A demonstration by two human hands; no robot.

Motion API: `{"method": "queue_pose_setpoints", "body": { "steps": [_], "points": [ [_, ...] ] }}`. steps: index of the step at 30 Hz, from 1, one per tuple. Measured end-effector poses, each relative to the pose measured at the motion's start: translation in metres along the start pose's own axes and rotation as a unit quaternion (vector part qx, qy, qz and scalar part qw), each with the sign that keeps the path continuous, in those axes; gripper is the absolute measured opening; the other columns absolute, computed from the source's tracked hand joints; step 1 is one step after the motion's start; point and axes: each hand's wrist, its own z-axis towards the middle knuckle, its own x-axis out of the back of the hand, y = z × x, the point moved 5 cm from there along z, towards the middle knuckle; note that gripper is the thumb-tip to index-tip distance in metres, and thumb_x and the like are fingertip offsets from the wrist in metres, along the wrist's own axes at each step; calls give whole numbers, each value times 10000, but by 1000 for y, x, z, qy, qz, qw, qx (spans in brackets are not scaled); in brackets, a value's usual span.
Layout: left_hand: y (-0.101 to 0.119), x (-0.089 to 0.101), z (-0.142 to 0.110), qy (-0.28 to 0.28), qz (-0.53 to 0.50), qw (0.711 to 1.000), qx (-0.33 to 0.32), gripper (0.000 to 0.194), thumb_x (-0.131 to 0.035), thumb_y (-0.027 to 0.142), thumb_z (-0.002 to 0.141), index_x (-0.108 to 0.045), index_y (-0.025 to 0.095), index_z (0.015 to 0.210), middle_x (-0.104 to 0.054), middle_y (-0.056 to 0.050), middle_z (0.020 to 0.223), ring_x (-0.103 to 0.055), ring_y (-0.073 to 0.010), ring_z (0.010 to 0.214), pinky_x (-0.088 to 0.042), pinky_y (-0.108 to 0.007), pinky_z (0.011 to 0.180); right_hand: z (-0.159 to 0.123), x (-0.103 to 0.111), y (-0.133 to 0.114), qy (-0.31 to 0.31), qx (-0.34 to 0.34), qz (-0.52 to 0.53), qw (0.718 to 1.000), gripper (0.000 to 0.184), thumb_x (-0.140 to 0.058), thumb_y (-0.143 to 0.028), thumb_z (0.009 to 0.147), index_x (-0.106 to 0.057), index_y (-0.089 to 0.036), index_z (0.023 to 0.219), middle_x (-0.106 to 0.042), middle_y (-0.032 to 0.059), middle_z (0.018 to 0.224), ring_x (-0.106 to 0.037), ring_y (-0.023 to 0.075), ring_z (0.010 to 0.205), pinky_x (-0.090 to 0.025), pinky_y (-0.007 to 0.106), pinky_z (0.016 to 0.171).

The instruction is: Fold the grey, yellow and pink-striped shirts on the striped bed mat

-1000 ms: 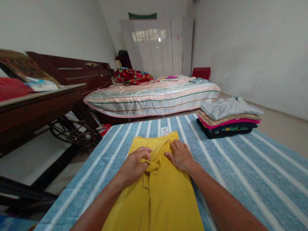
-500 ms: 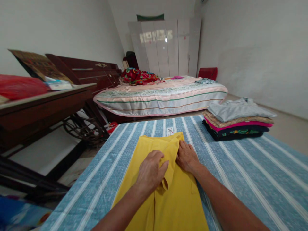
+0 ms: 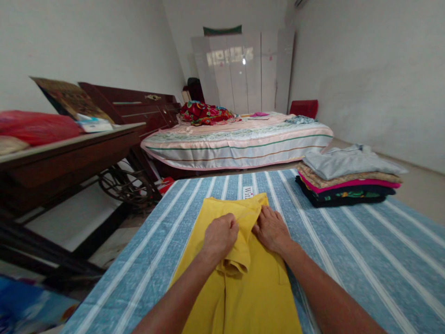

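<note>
A yellow shirt (image 3: 253, 301) lies on the blue-and-white striped sheet, its sides folded in toward a seam down the middle. Its sleeve (image 3: 239, 260) is doubled back over the body, with the open cuff facing me. My left hand (image 3: 221, 235) is closed on the sleeve fabric, thumb against the curled fingers. At the shirt's upper right edge, my right hand (image 3: 271, 228) grips the fold, its thumb partly hidden by the cloth. Past the collar end, a printed label (image 3: 247, 192) shows on the sheet.
To the right stands a stack of folded clothes (image 3: 349, 178), a grey one on top. The striped sheet (image 3: 139, 273) covers the surface. Behind are a bed (image 3: 239, 144) and a wardrobe (image 3: 239, 74). A sewing-machine table (image 3: 69, 148) with a red bag (image 3: 38, 127) stands at left.
My left hand has closed its fingers on the sleeve, and the cuff lies flatter and wider. My right hand stays at the fold. The view has shifted slightly.
</note>
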Motion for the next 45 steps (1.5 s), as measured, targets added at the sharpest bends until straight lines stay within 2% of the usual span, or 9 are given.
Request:
{"method": "queue_pose_setpoints", "body": {
  "steps": [4,8,12,16,20,26,33,37,45],
  "points": [
    [-39,18,24,61,-117,988,84,187,-485,214,762,-551,197,588,-628,-17,661,-587,-175,745,-381,-245,665,1,0,0,17,2,8,1000,494,-414,-493,902,-490,-147,1246,-467,160,1305,-360,292,1241,-282,425,989],
    [-67,10,41,59,-186,970,146,170,-516,235,723,-535,193,559,-559,2,526,-568,-166,630,-382,-233,563,5,4,16,89,-23,76,993,427,-429,-414,901,-503,-149,1228,-537,133,1239,-461,239,1162,-347,345,964],
    [-76,-9,45,32,-256,947,190,189,-500,319,743,-559,175,635,-511,24,475,-478,-130,455,-331,-228,439,9,5,42,149,-93,129,976,362,-338,-304,926,-561,-127,1149,-616,118,1104,-555,209,1032,-406,301,901],
    [-74,-10,42,-14,-300,938,173,366,-511,511,740,-558,169,618,-530,19,503,-465,-112,450,-321,-216,429,11,1,49,149,-84,126,977,328,-370,-177,874,-583,-146,1121,-621,98,1119,-561,193,1038,-408,291,912],
    [-73,-1,38,-24,-168,980,109,425,-616,574,628,-631,160,723,-634,-21,658,-551,-153,582,-360,-231,490,12,1,41,137,-38,126,982,363,-372,-85,827,-586,-156,1111,-624,81,1117,-550,167,1061,-391,265,938],
    [-76,-2,41,-23,-13,996,80,180,-516,245,738,-676,165,756,-704,-53,819,-633,-169,774,-421,-220,637,8,1,21,67,37,85,994,309,-477,-161,839,-571,-189,1132,-583,70,1205,-486,187,1149,-331,298,991],
    [-90,2,68,-32,36,991,124,238,-460,138,746,-696,128,774,-719,-115,866,-663,-211,836,-458,-234,655,2,10,17,63,-36,23,997,163,-543,-254,834,-614,-173,957,-633,76,999,-545,212,994,-354,295,894],
    [-70,-1,77,-23,75,990,116,294,-431,168,783,-682,94,916,-684,-194,1000,-648,-287,939,-488,-329,739,0,12,19,75,-70,7,995,161,-573,-314,824,-610,-181,906,-630,75,973,-542,219,974,-341,303,880],
    [34,-21,106,-22,86,995,-45,329,-456,353,842,-658,157,1014,-640,-140,1133,-577,-263,1088,-455,-339,887,-3,16,19,85,-118,-52,988,339,-552,-460,821,-617,-147,938,-603,122,1013,-493,278,1011,-304,386,886]
  ]
}}
